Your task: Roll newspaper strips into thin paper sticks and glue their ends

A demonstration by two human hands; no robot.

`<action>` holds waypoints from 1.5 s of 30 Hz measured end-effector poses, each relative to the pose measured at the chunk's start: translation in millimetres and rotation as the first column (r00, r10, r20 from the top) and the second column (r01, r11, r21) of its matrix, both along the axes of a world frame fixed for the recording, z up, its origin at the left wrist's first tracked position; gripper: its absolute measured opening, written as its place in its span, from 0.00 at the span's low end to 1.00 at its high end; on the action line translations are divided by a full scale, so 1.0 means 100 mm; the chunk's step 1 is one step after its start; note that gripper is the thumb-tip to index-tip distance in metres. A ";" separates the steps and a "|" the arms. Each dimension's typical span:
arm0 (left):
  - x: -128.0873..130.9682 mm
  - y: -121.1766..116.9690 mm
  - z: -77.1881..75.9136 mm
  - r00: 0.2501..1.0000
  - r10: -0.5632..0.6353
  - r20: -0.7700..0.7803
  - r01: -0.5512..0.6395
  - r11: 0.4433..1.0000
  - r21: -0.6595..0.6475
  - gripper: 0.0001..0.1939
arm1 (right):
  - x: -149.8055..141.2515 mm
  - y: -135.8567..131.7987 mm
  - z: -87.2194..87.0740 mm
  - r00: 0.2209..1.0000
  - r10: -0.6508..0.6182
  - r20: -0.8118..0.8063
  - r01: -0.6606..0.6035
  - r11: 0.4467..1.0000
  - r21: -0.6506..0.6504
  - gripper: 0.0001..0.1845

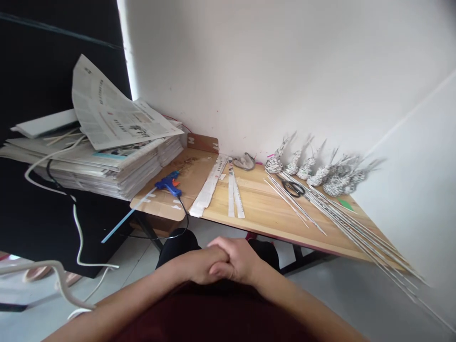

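My left hand (204, 266) and my right hand (239, 258) are clasped together in front of my body, below the table's front edge. The right hand is closed around the left, whose fingers are curled and partly hidden. No tool shows in either. Nearest on the table (260, 204) are narrow newspaper strips (235, 194) and a wider stack of paper strips (210, 185). To the left, a blue glue gun (168, 184) with a long glue stick (124, 221) lies on cardboard (192, 166).
A tall newspaper stack (138, 175) stands at the left, with white cable (76, 218) hanging beside it. Rolled paper sticks (352, 225) overhang the table's right front edge. Black-handled scissors (295, 189) lie near several woven paper pieces (273, 164) along the wall.
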State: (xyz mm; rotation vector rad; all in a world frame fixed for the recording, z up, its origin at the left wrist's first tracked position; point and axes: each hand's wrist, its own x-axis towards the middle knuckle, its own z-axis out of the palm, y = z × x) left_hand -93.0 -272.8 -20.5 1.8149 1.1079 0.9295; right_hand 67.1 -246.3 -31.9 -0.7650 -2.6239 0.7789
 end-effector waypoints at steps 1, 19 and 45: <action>-0.06 0.01 0.11 0.997 -0.077 -0.015 0.077 0.997 -0.021 0.08 | 0.07 0.04 -0.15 0.997 -0.068 0.042 0.069 0.997 -0.024 0.26; -0.45 0.12 0.37 0.915 0.211 -0.344 -0.066 0.919 0.389 0.16 | 1.13 -0.01 -1.32 0.801 -0.586 0.121 0.599 0.781 -0.179 0.13; 0.06 0.37 0.07 0.930 0.181 -0.319 0.040 0.815 0.578 0.08 | 0.72 -0.03 -0.74 0.775 -0.613 -0.157 0.197 0.470 -0.860 0.22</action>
